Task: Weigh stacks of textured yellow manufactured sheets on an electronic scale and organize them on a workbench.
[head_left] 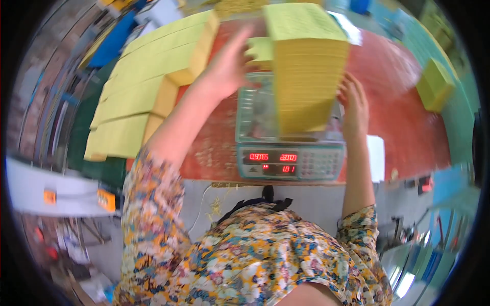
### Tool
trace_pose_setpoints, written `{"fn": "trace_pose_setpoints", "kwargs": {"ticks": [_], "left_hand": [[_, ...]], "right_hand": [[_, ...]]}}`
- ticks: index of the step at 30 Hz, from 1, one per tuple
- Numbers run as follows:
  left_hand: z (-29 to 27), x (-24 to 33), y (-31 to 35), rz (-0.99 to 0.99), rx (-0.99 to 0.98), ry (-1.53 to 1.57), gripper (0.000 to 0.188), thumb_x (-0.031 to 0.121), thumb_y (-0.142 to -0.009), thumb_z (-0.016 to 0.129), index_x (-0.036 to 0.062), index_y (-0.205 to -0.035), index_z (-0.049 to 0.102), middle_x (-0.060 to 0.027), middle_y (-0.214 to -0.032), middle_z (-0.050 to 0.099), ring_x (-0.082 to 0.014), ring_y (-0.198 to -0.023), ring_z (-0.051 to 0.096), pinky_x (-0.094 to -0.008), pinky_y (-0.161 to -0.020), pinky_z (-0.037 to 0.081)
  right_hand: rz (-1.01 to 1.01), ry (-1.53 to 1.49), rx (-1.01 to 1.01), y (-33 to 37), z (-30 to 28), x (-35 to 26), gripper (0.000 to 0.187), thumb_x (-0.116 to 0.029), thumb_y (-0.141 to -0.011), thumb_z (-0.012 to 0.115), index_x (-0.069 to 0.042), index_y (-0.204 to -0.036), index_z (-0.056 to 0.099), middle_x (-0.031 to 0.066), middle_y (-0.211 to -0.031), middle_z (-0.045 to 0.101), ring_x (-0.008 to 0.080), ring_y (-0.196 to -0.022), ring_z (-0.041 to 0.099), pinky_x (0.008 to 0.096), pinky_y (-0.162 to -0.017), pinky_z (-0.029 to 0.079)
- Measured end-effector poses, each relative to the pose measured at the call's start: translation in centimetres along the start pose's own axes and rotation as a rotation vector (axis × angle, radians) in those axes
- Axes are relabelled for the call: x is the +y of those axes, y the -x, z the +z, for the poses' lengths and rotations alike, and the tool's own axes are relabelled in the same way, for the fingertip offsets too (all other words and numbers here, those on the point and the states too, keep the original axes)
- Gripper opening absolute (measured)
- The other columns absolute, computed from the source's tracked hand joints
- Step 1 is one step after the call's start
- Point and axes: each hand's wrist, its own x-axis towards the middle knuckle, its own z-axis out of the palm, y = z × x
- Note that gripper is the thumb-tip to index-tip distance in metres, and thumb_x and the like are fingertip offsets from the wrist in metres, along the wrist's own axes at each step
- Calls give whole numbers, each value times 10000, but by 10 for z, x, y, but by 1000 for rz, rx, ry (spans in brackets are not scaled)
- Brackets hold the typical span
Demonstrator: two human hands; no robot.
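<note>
A tall stack of yellow paper sheets (309, 76) stands on the right part of a digital weighing scale (291, 160) with red lit digits. My right hand (353, 104) is at the stack's right side, fingers apart and seeming to touch its edge; the inner fingertips are partly hidden. Left of the stack, my left hand (228, 69) is raised with nothing in it, its fingers apart and slightly blurred by motion. A lower yellow paper stack (261, 49) sits behind, between my left hand and the tall stack.
Several yellow paper blocks (148, 86) lie in a row at the left of the red table (403, 122). Another yellow block (435, 85) is at the far right. A white sheet-like item (376, 157) lies right of the scale. A cable (200, 209) hangs below the table edge.
</note>
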Motion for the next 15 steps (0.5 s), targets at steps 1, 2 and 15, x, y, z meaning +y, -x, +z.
{"fn": "trace_pose_setpoints", "kwargs": {"ticks": [1,2,15], "left_hand": [[9,13,-12,-15,3,-38,1038,724,-770,608,94,-1510,243,-222,-1473,287,-412,-1317,341,-695,-987,338],[17,24,-19,-36,-1,-78,984,709,-789,602,96,-1491,286,-191,-1419,393,-369,-1251,444,-661,-998,368],[56,51,32,-196,-168,-162,650,498,-873,633,102,-1372,507,-60,-1299,597,-170,-1140,590,-336,-965,461]], "right_hand": [[15,-87,-57,-13,-1,3,385,-273,-1006,488,-41,-1308,548,61,-1221,617,137,-1095,576,285,-888,459],[32,-173,-105,-23,5,7,414,-303,-1006,487,-40,-1321,539,64,-1245,608,141,-1114,569,296,-908,458],[217,-174,-59,39,38,8,530,-381,-1018,433,-9,-1395,447,139,-1366,512,208,-1268,462,331,-1059,361]]}}
